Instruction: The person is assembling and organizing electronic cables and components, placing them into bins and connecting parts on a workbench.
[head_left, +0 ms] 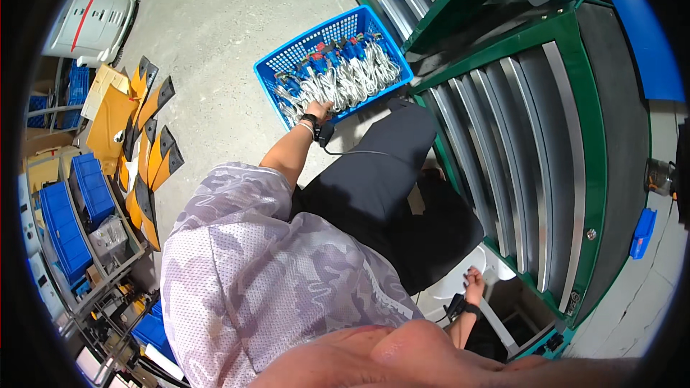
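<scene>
My left hand reaches over the near rim of a blue plastic basket on the floor. Its fingers touch the near side of a row of coiled white cables; whether they grip one is hidden. Blue, red and dark connector ends show along the cables' far side. Low on the right, my right hand is beside a white seat, fingers loosely bent and apart, nothing visible in them. Each wrist wears a dark band with a small black device, and a wire runs from the left one.
Green tool cabinets with grey drawers stand close on my right. To the left lie yellow-and-black panels, by a shelf with blue bins. White and grey casings are at the far left. My dark-trousered leg is between basket and cabinet.
</scene>
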Action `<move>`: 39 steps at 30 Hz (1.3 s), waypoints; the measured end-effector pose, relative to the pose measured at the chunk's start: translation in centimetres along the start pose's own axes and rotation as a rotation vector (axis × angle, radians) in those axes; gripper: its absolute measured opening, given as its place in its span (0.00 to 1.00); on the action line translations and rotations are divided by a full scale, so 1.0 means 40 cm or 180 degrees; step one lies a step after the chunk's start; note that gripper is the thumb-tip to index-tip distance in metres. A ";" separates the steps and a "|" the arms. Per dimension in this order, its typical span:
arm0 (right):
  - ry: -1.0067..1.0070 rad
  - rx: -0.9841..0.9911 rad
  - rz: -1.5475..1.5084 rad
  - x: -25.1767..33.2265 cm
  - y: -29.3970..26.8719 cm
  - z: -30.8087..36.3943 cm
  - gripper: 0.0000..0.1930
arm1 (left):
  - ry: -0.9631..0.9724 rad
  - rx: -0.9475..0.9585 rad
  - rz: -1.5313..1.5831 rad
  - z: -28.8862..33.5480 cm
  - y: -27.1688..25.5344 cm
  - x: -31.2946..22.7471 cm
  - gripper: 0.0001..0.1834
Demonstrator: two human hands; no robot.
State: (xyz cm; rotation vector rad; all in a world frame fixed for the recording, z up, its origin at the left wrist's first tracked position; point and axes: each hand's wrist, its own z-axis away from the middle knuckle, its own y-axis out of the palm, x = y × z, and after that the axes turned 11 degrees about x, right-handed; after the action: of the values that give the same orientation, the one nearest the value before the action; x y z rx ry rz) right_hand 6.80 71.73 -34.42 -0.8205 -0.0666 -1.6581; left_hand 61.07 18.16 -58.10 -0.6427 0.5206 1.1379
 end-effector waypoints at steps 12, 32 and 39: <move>-0.2138 -0.0167 0.0025 0.542 0.240 0.094 0.13 | 0.0199 0.0876 0.2418 0.122 -0.099 -0.307 0.20; -0.0717 0.1105 0.2713 0.398 0.721 -0.269 0.20 | 0.2160 0.2362 0.2409 0.860 0.206 -0.744 0.16; -0.0715 0.0356 0.2260 0.424 0.652 -0.335 0.14 | 0.2550 0.2419 0.2429 0.923 0.174 -0.775 0.17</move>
State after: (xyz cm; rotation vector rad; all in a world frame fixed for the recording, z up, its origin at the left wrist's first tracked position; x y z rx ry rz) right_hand 23.02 44.04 -45.27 -0.8186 -0.0189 -0.8860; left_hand 46.12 25.63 -12.36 -0.1810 1.8966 1.2125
